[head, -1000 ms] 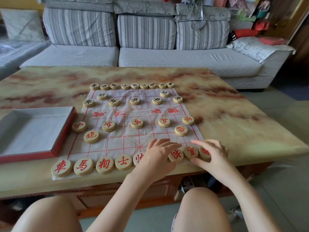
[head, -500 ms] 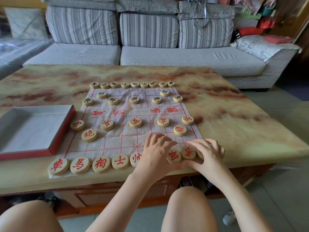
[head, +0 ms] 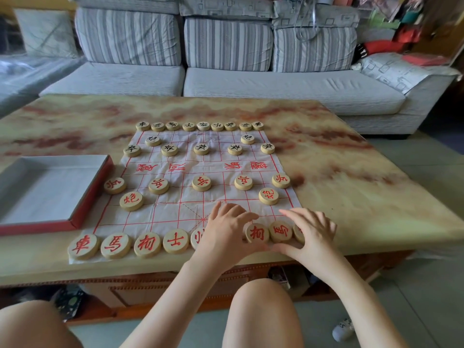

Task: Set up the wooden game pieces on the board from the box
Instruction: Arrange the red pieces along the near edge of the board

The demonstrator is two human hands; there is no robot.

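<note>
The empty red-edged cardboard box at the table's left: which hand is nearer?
Left. The left hand rests mid near row, well right of the red-edged cardboard box; the right hand lies farther right.

My left hand (head: 227, 232) covers most of the fifth near-row piece (head: 197, 237) and whatever lies between it and the next disc. My right hand (head: 310, 233) hides nearly all of the last piece (head: 298, 233). The box (head: 82, 199) runs off the left edge. The far-row characters (head: 199, 126) are too small to read.

Striped grey sofa (head: 226, 79) behind marbled table (head: 339, 177).
</note>
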